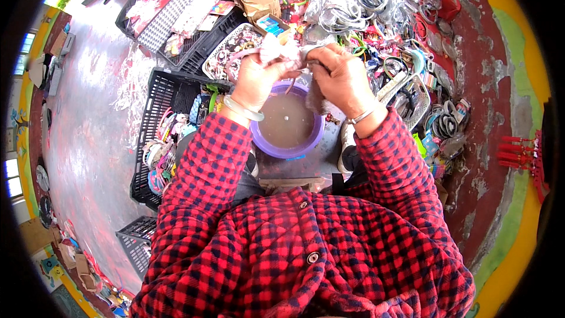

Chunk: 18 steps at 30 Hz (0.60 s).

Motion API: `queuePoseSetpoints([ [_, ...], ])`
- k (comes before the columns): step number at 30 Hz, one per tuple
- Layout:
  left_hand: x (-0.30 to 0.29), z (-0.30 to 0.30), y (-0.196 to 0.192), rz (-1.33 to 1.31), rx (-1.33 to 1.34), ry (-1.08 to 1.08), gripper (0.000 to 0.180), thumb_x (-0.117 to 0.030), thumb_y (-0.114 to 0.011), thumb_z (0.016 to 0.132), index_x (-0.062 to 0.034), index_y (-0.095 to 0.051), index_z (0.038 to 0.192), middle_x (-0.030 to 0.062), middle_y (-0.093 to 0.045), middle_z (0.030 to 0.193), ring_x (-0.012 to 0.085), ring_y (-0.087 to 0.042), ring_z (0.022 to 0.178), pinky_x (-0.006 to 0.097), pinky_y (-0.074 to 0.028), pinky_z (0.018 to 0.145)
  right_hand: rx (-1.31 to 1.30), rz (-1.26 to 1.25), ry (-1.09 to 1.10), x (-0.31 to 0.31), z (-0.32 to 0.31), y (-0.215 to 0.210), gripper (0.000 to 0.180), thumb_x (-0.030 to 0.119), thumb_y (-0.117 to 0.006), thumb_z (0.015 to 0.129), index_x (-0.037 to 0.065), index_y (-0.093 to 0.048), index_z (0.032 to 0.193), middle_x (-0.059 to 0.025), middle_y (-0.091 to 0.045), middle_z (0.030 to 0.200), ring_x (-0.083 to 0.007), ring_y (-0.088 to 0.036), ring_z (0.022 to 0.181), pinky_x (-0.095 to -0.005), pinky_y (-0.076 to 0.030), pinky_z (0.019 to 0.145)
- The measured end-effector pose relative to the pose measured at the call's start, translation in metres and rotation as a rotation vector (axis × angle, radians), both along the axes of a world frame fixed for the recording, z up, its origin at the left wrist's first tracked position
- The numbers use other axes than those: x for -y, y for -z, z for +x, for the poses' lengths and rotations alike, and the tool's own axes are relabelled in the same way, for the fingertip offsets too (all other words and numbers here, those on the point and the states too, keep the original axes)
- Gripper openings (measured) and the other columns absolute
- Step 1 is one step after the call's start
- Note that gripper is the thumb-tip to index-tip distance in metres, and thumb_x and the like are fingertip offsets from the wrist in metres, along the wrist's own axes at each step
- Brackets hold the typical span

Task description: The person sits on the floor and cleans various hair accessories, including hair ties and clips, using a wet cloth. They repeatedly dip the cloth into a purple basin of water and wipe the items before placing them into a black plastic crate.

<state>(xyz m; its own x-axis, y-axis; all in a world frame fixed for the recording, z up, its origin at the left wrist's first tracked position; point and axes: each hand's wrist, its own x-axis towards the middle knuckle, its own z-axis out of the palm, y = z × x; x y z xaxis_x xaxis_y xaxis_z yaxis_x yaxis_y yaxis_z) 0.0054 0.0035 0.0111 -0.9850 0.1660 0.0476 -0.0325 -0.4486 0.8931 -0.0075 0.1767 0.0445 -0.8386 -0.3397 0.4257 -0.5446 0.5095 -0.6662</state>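
My left hand (257, 82) is closed on a pale pink headband with a white bow (272, 48), held up above the far rim of a purple basin (318, 135). Cloudy brownish water (285, 122) fills the basin, and a small white speck floats in it. In my right hand (346, 80) is a greyish-brown cloth (316, 100). Part of it hangs over the basin's right rim, while its upper end meets the headband between my hands. My fingers hide the exact place of contact.
At my left stands a black crate (147, 135) holding many headbands. Beyond the basin are a white tray of hair accessories (219, 53) and a small open carton (276, 28). A large heap of bagged headbands (359, 9) spreads to the right, around a white basket (421, 103).
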Motion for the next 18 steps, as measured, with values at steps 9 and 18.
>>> queuePoseSetpoints([
  [9,-0.004,-0.002,0.006,-0.13,-0.025,0.043,0.022,0.002,-0.051,0.085,0.0011,-0.055,0.107,0.0085,-0.061,0.095,0.0169,-0.062,0.087,0.029,-0.052,0.075,-0.198,-0.062,-0.059,0.012,0.008,-0.002,0.02,0.005,-0.059,0.076,0.008,-0.062,0.096,-0.0112,-0.056,0.078,-0.031,-0.058,0.068,-0.0358,-0.048,0.06],
  [18,0.002,-0.004,0.0,-0.041,0.011,0.048,0.027,0.002,-0.049,0.085,0.0004,-0.051,0.112,0.01,-0.059,0.101,0.0181,-0.062,0.088,0.03,-0.052,0.077,-0.245,-0.039,-0.054,0.007,0.0,0.009,0.026,0.003,-0.057,0.073,0.007,-0.061,0.098,-0.0122,-0.057,0.079,-0.0312,-0.06,0.068,-0.0364,-0.049,0.058],
])
